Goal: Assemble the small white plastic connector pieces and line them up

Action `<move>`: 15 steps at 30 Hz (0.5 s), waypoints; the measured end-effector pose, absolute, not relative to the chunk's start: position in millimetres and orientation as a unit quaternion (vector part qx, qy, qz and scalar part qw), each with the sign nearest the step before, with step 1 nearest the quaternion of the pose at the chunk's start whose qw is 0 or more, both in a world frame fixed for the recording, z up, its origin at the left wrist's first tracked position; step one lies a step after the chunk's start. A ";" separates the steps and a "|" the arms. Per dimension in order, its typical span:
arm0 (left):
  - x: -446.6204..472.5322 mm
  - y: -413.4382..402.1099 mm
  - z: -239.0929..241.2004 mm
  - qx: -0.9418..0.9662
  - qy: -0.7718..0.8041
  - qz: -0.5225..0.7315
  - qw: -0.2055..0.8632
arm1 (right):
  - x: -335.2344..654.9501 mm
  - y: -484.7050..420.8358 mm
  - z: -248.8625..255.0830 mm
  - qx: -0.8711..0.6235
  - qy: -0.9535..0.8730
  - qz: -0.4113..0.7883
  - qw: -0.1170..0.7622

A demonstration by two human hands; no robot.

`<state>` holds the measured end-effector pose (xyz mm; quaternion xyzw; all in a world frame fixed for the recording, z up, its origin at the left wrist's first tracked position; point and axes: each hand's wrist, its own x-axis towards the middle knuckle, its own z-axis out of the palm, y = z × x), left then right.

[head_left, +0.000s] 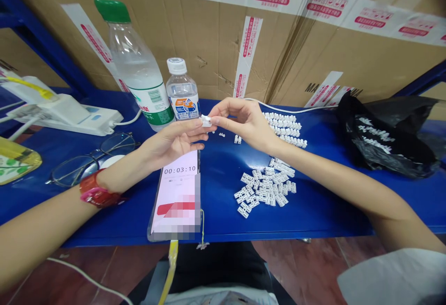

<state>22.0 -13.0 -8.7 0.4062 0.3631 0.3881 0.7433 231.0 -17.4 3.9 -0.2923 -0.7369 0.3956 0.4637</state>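
Note:
A small white plastic piece (206,121) is pinched between the fingertips of both my hands, above the blue table. My left hand (170,140) grips it from the left with thumb and forefinger, the other fingers loosely stretched. From the right, the thumb and forefinger of my right hand (245,121) close on the same piece. Below them on the table are a few tiny white parts (222,134) and a small white block (237,139). A loose pile of flat white plastic pieces (266,186) lies nearer me. Rows of white assembled pieces (287,126) are partly hidden behind my right hand.
A large green-capped bottle (139,63) and a smaller water bottle (183,89) stand behind my left hand. A phone (177,188) shows a timer. Eyeglasses (75,168) and a power strip (83,114) lie left. A black plastic bag (390,133) holds white pieces.

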 end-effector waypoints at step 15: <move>21.4 -13.7 -11.6 0.398 0.348 0.384 0.757 | 231.9 -25.7 -8.6 -0.251 -0.857 0.009 0.451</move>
